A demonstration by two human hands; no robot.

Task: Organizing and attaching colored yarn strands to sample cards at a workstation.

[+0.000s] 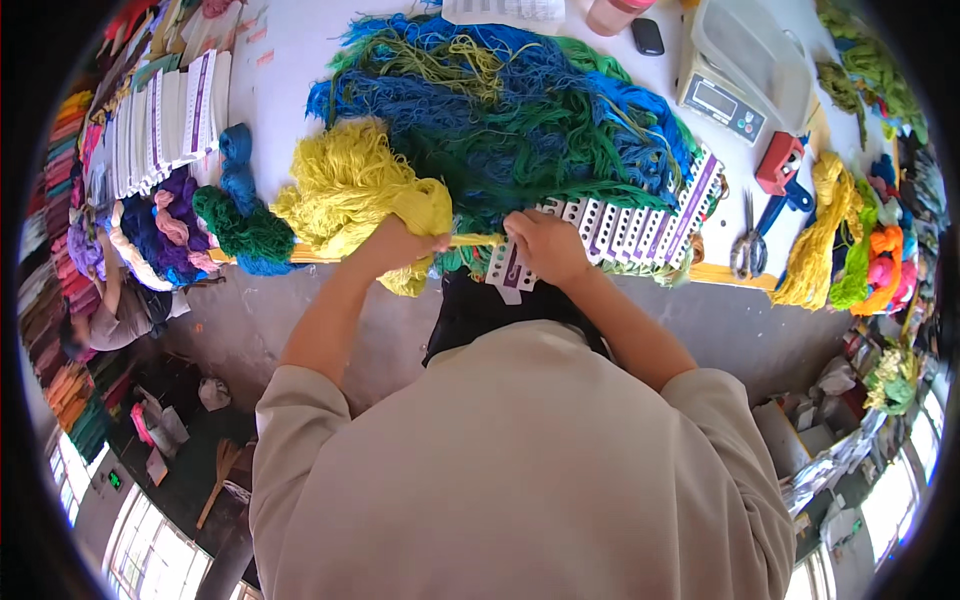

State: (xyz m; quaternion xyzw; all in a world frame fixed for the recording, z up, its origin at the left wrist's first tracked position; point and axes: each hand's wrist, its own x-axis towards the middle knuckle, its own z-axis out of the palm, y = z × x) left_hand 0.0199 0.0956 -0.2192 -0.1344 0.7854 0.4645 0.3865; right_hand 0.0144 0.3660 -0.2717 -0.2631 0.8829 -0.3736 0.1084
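My left hand (403,245) is closed on yellow thread at the table's near edge, beside a big loose bundle of yellow yarn (340,190). A short yellow strand (475,240) stretches from it toward my right hand (547,247). That hand is closed on a white card with punched holes and a purple stripe (508,268), which hangs over the table edge. Its fingertips are partly hidden, so how they grip the thread is unclear. To the right, several similar cards (630,235) lie in an overlapping row. Behind both hands spreads a heap of blue and green thread (500,125).
Stacked white cards (165,120) and coloured skeins (240,225) lie left. A scale (722,107) with a clear tub, a red-and-blue tool (785,175), scissors (748,250) and more skeins (835,230) lie right. Another person (120,310) is at far left.
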